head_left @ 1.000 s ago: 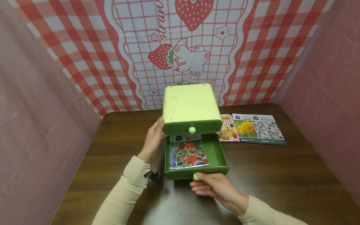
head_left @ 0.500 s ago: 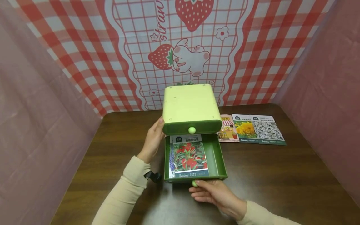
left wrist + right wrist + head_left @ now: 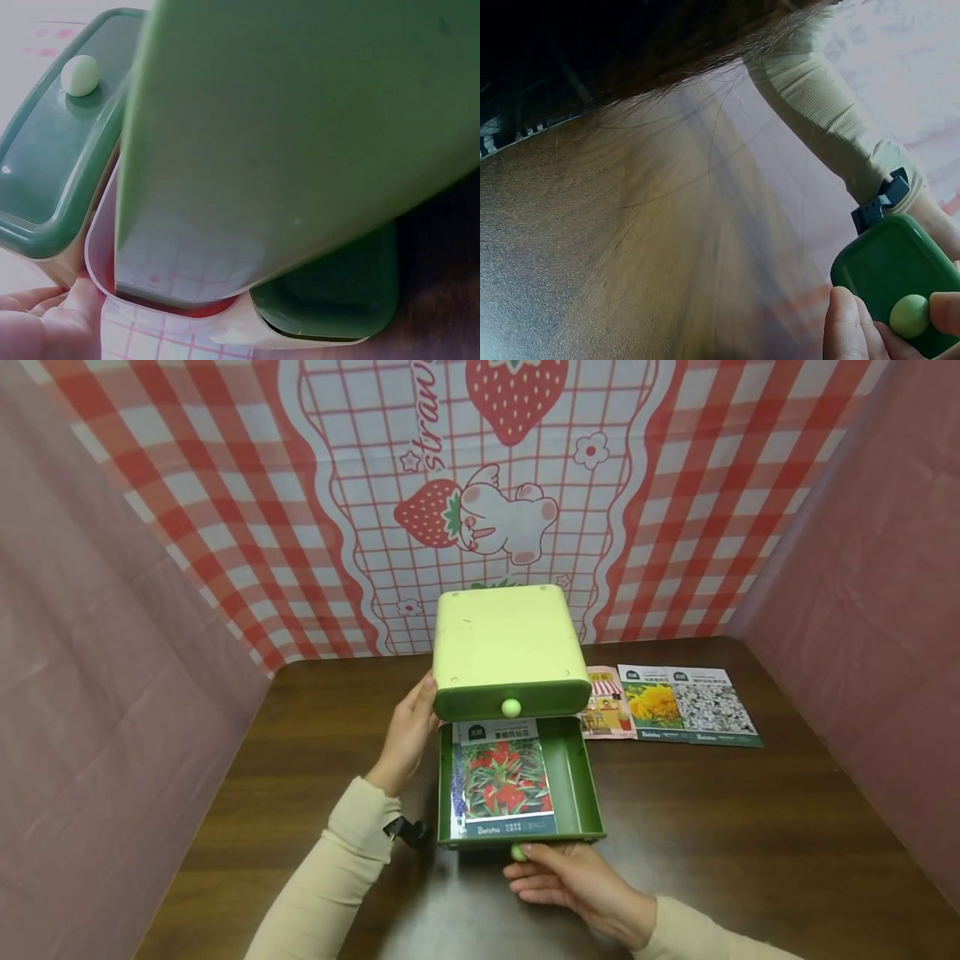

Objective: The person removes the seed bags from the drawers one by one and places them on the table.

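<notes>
I'm watching the cabinet (image 3: 510, 639) block part of the pink packet (image 3: 609, 703) and the back end of the drawer (image 3: 579, 785). The red-flower packet (image 3: 506, 777) covers most of a purple packet (image 3: 458, 789), its smallest print too tiny for me! On left wrist, the left hand (image 3: 49, 322) runs off-edge; on right wrist, so does the right hand (image 3: 881, 341), and a blurred dark mass (image 3: 592, 60) too.

Right of the packet (image 3: 504, 777), the drawer (image 3: 576, 781) is open from above, the upper box (image 3: 510, 639) overhanging behind

"Beishu" on packet (image 3: 507, 781), "straw" on backdrop (image 3: 491, 447)
</notes>
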The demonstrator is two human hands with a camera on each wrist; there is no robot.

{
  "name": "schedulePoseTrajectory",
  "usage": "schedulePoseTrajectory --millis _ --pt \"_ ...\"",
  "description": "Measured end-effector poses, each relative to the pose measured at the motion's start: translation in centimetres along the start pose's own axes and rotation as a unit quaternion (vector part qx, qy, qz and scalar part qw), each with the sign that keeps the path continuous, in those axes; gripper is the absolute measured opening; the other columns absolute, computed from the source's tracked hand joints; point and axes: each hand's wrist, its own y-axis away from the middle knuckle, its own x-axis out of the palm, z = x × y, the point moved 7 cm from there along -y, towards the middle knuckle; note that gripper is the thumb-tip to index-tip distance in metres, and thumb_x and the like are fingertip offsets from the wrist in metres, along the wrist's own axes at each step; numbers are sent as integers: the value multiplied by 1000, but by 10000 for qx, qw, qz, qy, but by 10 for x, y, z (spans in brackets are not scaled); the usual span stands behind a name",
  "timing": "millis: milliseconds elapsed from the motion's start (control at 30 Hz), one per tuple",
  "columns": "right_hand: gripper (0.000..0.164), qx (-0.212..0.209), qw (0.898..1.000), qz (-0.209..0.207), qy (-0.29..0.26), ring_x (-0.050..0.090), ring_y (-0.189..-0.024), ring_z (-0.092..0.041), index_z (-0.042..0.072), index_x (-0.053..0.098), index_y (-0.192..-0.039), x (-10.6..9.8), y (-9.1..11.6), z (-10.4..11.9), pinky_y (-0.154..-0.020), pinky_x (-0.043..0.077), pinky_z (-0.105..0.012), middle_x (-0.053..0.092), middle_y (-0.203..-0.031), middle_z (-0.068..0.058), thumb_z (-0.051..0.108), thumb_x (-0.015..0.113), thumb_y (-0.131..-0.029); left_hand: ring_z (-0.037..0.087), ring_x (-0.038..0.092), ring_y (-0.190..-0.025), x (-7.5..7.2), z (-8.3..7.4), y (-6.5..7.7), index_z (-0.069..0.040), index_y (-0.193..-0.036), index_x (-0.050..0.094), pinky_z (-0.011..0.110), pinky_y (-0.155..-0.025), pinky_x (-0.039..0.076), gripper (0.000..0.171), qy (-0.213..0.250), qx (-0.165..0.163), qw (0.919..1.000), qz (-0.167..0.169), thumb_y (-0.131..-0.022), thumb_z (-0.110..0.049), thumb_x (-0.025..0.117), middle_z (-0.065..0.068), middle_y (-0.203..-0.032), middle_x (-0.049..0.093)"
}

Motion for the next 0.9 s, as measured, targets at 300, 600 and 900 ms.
schedulePoseTrajectory --millis 300,600,900 --pt "51 325 9988 204 294 74 -83 -15 -11 60 -120 1 3 -3 -81 62 -31 75 -98 -13 35 60 -97 24 33 -146 -1 2 -1 -7 -152 34 42 -118 36 63 1 -30 10000 8 -104 -47 39 8 -160 32" --pt "44 286 9908 919 947 74 -82 -14 -15 62 -115 10 18 10 -75 63 -29 76 -95 -11 25 57 -98 24 33 -146 0 2 0 -7 -152 34 42 -119 35 62 21 -22 10000 34 -104 -46 39 7 -160 31" --pt "40 -1178 9771 769 1598 73 -88 -16 -20 58 -114 8 34 86 -82 62 -34 75 -98 -9 17 56 -99 22 34 -146 0 1 0 -8 -152 35 39 -119 35 60 110 -23 9999 24 -105 -45 38 5 -160 32"
